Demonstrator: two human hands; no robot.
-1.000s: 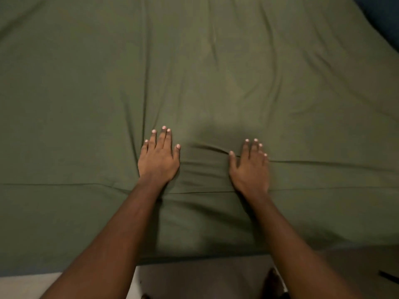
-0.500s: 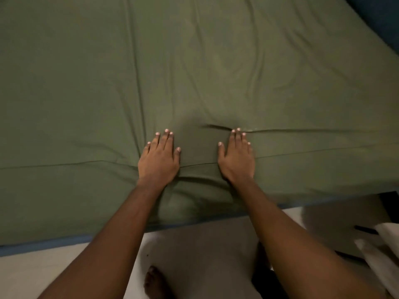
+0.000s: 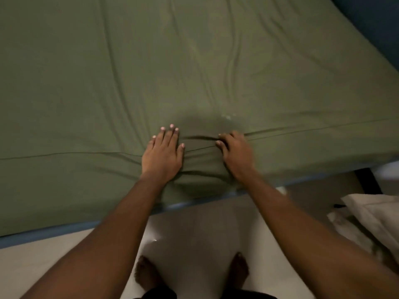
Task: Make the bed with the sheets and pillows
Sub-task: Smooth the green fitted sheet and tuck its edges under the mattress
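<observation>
A: What covers the bed (image 3: pixel 54 233) here?

B: A dull green sheet (image 3: pixel 194 72) lies over the whole top of it and hangs down the near side. Long soft creases run away from the camera across the middle, and a seam line runs left to right along the near edge.

A: And the hands?

B: Both rest on the sheet close to that near edge, just apart from each other. The left hand (image 3: pixel 162 155) lies flat, palm down, fingers spread and straight, gripping nothing. The right hand (image 3: pixel 236 154) is curled, its fingertips bent down into a small ridge of cloth at the seam; it seems to pinch that fold, though the thumb side is partly hidden.

A: Is anything lying on the sheet?

B: Only a faint pale speck or two beyond the right hand; I cannot tell what it is. A dark shadow sits between and beyond the hands.

A: What is around the bed?

B: A blue strip shows under the sheet's lower hem. Below it is a pale floor (image 3: pixel 43 266), with two bare feet (image 3: pixel 146 275) standing close to the bed. At the right edge lies something white and crumpled (image 3: pixel 375 214), possibly a pillow, on the floor beside the bed. A dark upright post (image 3: pixel 368 182) stands behind it. At the top right corner there is a dark blue surface (image 3: pixel 375 24).
</observation>
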